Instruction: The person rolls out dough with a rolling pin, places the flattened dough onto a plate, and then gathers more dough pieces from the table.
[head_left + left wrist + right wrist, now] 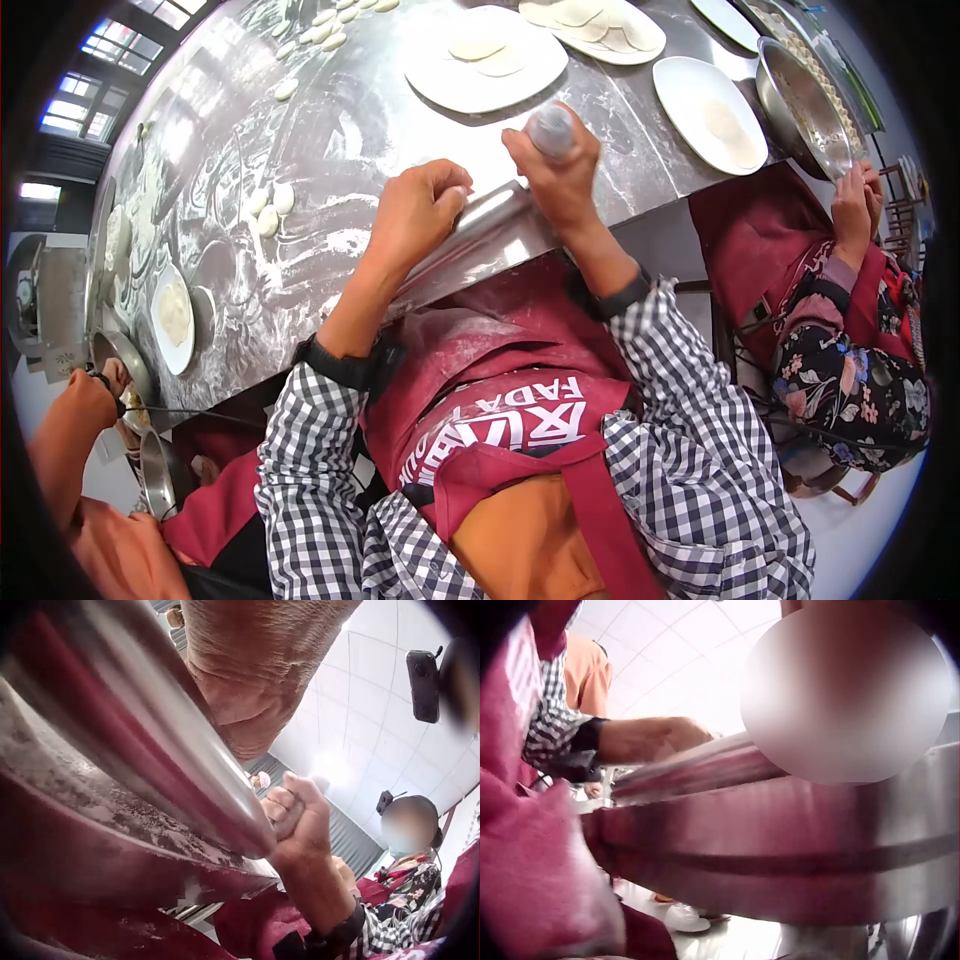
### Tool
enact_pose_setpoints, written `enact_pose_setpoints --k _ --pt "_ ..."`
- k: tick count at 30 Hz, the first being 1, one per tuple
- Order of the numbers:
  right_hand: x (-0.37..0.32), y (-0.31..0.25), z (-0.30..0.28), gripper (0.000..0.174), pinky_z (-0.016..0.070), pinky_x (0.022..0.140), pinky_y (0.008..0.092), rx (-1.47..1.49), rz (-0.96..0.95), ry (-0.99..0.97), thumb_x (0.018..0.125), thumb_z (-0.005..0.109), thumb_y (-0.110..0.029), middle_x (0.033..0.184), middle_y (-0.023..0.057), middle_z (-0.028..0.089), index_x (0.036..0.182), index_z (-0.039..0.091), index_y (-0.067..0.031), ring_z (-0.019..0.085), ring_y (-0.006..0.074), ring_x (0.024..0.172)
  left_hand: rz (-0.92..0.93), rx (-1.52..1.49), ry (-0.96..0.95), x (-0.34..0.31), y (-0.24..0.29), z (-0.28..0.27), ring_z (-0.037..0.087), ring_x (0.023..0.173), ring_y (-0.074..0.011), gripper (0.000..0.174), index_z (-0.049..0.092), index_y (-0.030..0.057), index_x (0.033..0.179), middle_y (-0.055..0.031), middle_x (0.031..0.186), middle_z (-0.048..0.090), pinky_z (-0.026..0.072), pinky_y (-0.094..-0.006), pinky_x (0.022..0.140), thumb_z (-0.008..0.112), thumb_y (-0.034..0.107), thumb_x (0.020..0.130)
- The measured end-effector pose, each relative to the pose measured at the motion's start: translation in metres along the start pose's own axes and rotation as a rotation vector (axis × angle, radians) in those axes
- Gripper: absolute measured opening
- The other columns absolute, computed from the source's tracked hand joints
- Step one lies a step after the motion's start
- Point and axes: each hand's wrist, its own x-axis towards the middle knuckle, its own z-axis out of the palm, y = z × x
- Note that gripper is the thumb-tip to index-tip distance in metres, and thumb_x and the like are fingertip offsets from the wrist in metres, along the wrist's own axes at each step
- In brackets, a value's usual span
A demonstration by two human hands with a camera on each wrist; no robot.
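My right hand grips an object with a pale grey, round end that sticks up out of the fist; its kind is blurred. In the left wrist view the same right hand shows as a fist. My left hand is at the front of the steel table, fingers curled and thumb toward the right hand. Its palm side is hidden, so I cannot tell what it holds. Between the hands runs a shiny, rounded steel surface, large in the left wrist view.
Ahead are a white plate and another plate with flat dough rounds. A plate of flour lies to the right, beside a steel bowl held by another person. Dough pieces lie left; a second person works there.
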Motion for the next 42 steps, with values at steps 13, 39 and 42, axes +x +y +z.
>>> enact_pose_setpoints --k 13,39,42 --pt "-0.030 -0.010 -0.026 0.021 0.0407 0.049 0.0273 -0.007 0.070 -0.012 0.068 0.068 -0.006 0.056 0.0041 0.052 0.066 0.048 -0.0034 0.048 0.0101 0.051 -0.014 -0.025 -0.099 -0.011 -0.001 -0.005 0.062 0.064 -0.0222 0.018 0.064 0.0013 0.086 -0.0126 0.072 0.065 0.0481 -0.0305 0.064 0.056 0.011 0.073" --pt "-0.028 -0.006 -0.023 0.024 0.0408 0.047 0.0291 -0.060 0.033 0.036 0.067 0.069 -0.006 0.054 0.0038 0.049 0.066 0.045 -0.0045 0.047 0.0124 0.047 0.103 0.199 -0.029 -0.009 0.000 0.005 0.061 0.067 -0.0169 0.019 0.064 0.0007 0.092 -0.0100 0.074 0.064 0.0474 -0.0288 0.065 0.056 0.014 0.081" --pt "-0.046 -0.022 -0.035 0.023 0.0402 0.047 0.0289 -0.051 0.024 0.018 0.068 0.068 -0.006 0.053 0.0034 0.049 0.066 0.046 -0.0044 0.047 0.0122 0.046 0.005 -0.032 -0.042 -0.012 -0.018 -0.005 0.060 0.069 -0.0136 0.020 0.063 -0.0017 0.093 -0.0085 0.075 0.065 0.0474 -0.0284 0.064 0.057 0.011 0.080"
